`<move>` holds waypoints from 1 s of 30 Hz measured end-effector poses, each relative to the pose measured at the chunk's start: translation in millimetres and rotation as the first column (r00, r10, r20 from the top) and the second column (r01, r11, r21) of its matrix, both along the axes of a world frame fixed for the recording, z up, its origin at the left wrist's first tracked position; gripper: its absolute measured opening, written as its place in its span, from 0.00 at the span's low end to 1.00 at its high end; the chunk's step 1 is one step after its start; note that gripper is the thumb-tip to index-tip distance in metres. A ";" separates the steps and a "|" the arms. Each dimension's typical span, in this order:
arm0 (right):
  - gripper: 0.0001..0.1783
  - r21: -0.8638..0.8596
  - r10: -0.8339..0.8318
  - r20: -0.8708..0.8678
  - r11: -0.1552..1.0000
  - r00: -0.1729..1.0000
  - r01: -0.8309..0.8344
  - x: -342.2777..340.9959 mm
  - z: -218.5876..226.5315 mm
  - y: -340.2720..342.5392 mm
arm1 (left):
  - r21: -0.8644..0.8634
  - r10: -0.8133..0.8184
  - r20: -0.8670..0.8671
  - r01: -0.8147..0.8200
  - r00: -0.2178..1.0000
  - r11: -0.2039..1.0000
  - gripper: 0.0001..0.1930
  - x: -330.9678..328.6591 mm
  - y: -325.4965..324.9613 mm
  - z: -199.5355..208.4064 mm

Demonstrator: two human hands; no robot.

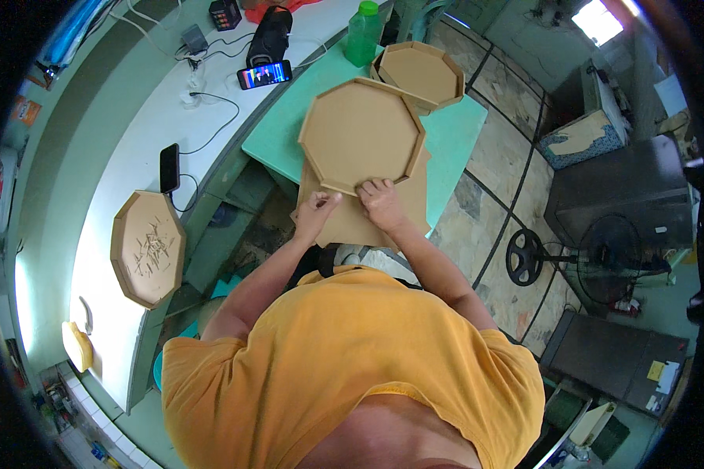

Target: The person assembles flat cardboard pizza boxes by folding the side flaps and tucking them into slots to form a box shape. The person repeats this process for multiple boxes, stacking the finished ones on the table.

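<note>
Light is flooding in from a bright rectangular opening [600, 22] at the upper right, which is blowing out to white; the white counter [149, 148] is reflecting strongly, and its far-left end is glaring; the octagonal cardboard tray [364, 129] is catching soft, even light, while the space below the green table [278, 144] is sinking into shadow; the dark cabinet [618, 191] and the fan [610, 258] are sitting in dimness and losing detail; a phone screen [264, 74] is glowing; straight edges are bowing toward the rim, black is swallowing the corners, and small objects there are smearing.
</note>
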State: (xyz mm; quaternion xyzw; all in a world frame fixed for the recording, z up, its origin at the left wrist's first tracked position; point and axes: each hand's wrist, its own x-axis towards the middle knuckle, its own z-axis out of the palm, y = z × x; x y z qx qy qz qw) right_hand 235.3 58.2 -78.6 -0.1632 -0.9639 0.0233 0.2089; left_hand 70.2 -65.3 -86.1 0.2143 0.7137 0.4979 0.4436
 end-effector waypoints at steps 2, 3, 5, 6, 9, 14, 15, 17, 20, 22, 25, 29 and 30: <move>0.13 0.038 0.005 0.127 0.999 0.992 -0.010 -17.8 12.7 -11.9 | -0.032 0.134 0.602 -0.144 0.787 0.989 0.25 3.1 9.3 -9.5; 0.15 0.061 0.047 0.020 0.997 0.999 -0.048 -25.1 20.9 -19.0 | 0.033 0.153 0.578 -0.210 0.802 0.977 0.24 -0.3 16.0 -14.4; 0.18 0.053 0.082 -0.059 0.995 0.995 -0.079 -29.9 41.9 -32.5 | 0.125 0.213 0.562 -0.337 0.799 0.933 0.22 -10.8 28.6 -22.0; 0.24 0.037 0.072 -0.147 0.997 0.987 -0.067 -27.0 54.7 -34.2 | 0.166 0.217 0.511 -0.343 0.832 0.924 0.18 -21.1 32.4 -22.9; 0.33 -0.031 -0.163 -0.392 0.986 0.905 0.165 4.2 96.0 -20.4 | 0.225 0.189 0.533 -0.354 0.825 0.908 0.16 -45.3 31.3 -14.7; 0.38 -0.630 -0.507 -0.515 0.771 0.691 0.096 42.0 128.4 4.8 | 0.240 0.057 0.353 -0.149 0.934 0.959 0.23 -53.5 28.7 11.6; 0.38 -0.805 -0.539 -0.435 0.591 0.721 -0.045 45.0 129.3 5.0 | 0.213 0.034 0.365 -0.120 0.930 0.970 0.23 -49.9 30.6 13.9; 0.34 -0.909 -0.563 -0.384 0.370 0.731 -0.193 46.6 127.4 0.2 | 0.237 -0.024 0.376 -0.071 0.926 0.969 0.22 -44.6 36.2 15.5; 0.27 -0.866 -0.596 -0.467 0.458 0.653 -0.201 47.1 117.5 -20.1 | 0.194 -0.045 0.022 0.040 0.999 0.980 0.20 -42.9 45.3 13.8; 0.28 -0.802 -0.585 -0.530 0.581 0.614 -0.138 45.1 105.4 -32.3 | 0.164 -0.075 -0.138 0.098 0.988 0.982 0.18 -44.1 49.7 13.2; 0.20 -0.889 -0.725 -0.440 0.434 0.530 -0.144 49.1 82.7 -25.8 | 0.112 -0.111 -0.158 0.129 0.981 0.985 0.17 -43.0 52.9 13.6; 0.18 -0.957 -0.866 -0.286 0.276 0.411 -0.084 56.2 44.9 1.1 | 0.296 -0.032 0.591 -0.181 0.806 0.938 0.17 -46.7 46.5 11.3; 0.18 -0.965 -0.899 -0.251 0.205 0.360 -0.161 54.7 34.2 3.6 | 0.243 -0.001 0.637 -0.200 0.771 0.949 0.17 -51.1 42.8 9.4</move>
